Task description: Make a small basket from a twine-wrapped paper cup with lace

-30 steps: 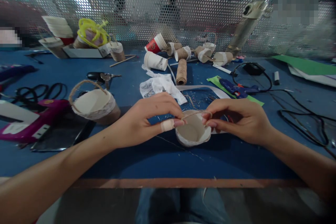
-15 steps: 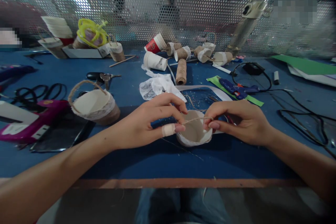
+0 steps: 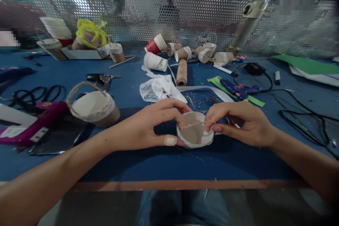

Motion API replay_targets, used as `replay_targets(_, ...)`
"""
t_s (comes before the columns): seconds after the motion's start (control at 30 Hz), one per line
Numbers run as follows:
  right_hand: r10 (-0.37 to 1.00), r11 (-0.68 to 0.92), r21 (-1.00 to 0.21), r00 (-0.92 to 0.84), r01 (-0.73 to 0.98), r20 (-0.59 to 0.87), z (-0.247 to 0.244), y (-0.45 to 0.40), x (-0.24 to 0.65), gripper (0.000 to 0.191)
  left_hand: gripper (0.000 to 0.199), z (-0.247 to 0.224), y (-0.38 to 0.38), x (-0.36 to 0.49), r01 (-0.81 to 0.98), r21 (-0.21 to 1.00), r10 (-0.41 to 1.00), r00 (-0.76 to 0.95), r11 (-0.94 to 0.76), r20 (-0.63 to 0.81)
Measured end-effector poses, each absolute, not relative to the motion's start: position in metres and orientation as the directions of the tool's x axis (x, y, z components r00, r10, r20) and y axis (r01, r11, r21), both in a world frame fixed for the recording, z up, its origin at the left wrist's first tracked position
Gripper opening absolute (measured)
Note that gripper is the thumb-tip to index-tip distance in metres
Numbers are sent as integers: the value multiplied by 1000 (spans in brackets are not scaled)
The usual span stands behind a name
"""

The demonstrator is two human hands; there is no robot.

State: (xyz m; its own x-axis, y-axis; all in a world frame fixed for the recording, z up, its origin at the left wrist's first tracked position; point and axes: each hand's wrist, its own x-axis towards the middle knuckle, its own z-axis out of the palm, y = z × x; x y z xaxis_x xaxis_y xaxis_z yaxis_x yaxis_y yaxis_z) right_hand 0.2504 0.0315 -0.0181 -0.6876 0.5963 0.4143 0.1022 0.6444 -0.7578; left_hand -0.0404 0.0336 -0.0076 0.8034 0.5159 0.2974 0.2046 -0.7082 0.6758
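Observation:
A paper cup with a white lace rim stands on the blue table in front of me, its mouth facing up towards me. My left hand, a bandage round its thumb, grips the cup's left side between thumb and fingers. A piece of twine spans the cup's mouth from rim to rim. At the right rim, the thumb and fingertips of my right hand pinch the twine's end against the cup. The cup's outer wall is mostly hidden.
Left stands a finished-looking twine-handled cup, beside a magenta device. Behind the hands lie crumpled white lace, a twine spool and a blue glue gun. Perforated metal closes the back.
My left fingers have left the twine and lowered to the cup's side, thumb outside. The twine now lies lower across the mouth. My right hand stays at the right rim.

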Motion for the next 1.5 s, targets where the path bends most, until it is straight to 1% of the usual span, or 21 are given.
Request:
replay_targets(0.2,551,669,-738,-727,91,410,-19,32,250,11,16,-8,33,-40,201,683,507,815,-702,281)
replay_targets(0.47,524,677,-734,-736,54,430,-18,33,248,6,20,-10,33,-41,192,672,497,816,-715,296)
replay_targets(0.67,544,669,-739,-726,73,421,-19,32,249,6,17,-8,31,-40,163,676,482,818,-719,314)
replay_targets(0.77,541,679,-731,-720,69,434,-19,31,248,7,8,-7,29,-40,168,671,485,815,-722,318)
replay_targets(0.87,532,699,-713,-711,61,461,-20,31,247,9,14,-8,29,-40,179,648,490,803,-741,338)
replay_targets(1.0,536,712,-698,-701,77,470,-21,32,246,11,13,-10,31,-39,167,605,475,787,-778,394)
replay_targets(1.17,559,719,-684,-688,124,463,-20,32,244,15,13,-10,33,-39,187,568,474,777,-802,414)
replay_targets(1.37,618,677,-717,-658,167,430,-18,29,243,13,14,-10,33,-40,175,532,445,782,-829,436)
replay_targets(1.5,609,688,-707,-660,164,440,-19,29,243,12,16,-8,33,-40,178,493,424,788,-852,447)
